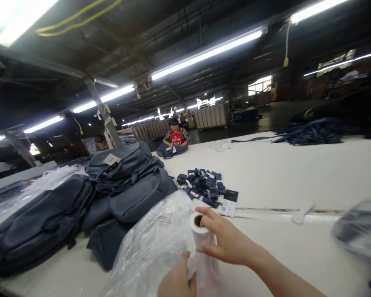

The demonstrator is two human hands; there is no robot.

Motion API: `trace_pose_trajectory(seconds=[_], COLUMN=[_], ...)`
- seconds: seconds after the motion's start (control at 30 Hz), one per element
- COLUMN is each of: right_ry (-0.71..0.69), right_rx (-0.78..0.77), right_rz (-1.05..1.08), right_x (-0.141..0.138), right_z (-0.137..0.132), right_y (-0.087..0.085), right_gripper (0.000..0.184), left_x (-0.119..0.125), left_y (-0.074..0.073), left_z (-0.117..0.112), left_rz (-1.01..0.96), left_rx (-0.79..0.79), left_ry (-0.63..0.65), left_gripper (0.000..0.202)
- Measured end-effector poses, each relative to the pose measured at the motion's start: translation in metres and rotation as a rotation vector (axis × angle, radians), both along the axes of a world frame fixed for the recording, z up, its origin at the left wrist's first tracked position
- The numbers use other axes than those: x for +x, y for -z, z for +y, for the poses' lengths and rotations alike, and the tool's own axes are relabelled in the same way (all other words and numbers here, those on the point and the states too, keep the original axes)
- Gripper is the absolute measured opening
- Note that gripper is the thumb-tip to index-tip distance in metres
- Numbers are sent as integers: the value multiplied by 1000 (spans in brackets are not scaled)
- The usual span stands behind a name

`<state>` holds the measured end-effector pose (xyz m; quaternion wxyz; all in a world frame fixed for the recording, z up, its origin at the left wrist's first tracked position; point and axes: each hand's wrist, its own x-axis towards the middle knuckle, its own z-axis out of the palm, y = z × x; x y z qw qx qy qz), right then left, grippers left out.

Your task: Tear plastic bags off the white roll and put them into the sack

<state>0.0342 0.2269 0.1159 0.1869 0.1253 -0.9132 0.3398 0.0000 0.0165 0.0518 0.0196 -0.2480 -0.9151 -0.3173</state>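
Observation:
My right hand (230,241) grips a white roll (198,231) of thin sheet with a brown core, fingers at its top rim and side. The roll stands tilted over the table. Below it, my left hand (177,278) pinches the loose white sheet (205,268) hanging from the roll; motion blurs its fingertips. Beside both hands lies a pile of clear plastic bags (154,239). Just beyond the roll are a black and white tag card (228,202) and a heap of dark blue folded straps (202,183).
Dark blue-grey backpacks (126,177) are stacked on the left. The white table (284,173) runs far right, with a pale flat tool (301,214), a blurred clear-wrapped bundle (363,231) and dark straps (312,132). Across the table a person (176,136) in a red apron handles a dark bag.

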Motion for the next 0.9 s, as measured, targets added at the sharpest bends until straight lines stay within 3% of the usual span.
trace_pose_trajectory(seconds=[0.03,0.1,0.17,0.27,0.37,0.5,0.57,0.63,0.7,0.77,0.9], right_ry=[-46,-131,-186,-230,-195,-190,-219,-235,-238,-229,-223], right_rx=[18,47,54,15,-47,-74,-72,-69,-71,-71,-65], right_rz=[11,40,59,65,92,127,131,136,147,154,146], right_x=[1,-2,-11,-26,-34,-34,-33,-32,-31,-29,-24], right_z=[3,10,16,22,20,12,8,5,4,5,13], right_y=[-3,-9,-9,0,10,13,11,9,8,9,10], right_gripper=[31,30,30,29,27,26,26,25,25,25,24], left_x=[-4,-16,-32,-50,-40,0,9,1,-21,-47,-75], left_y=[-8,-25,-37,-43,-50,-76,-89,-95,-91,-81,-62], left_z=[-9,-30,-53,-82,-95,-75,-55,-35,-19,-10,-13], left_rz=[-32,-115,-141,-126,-26,257,292,207,115,39,-134], left_rx=[8,98,185,236,305,475,583,641,553,362,144], left_ry=[45,97,16,-126,-205,-257,-234,-109,58,152,234], left_gripper=[21,27,37,44,45,40,53,71,81,80,23])
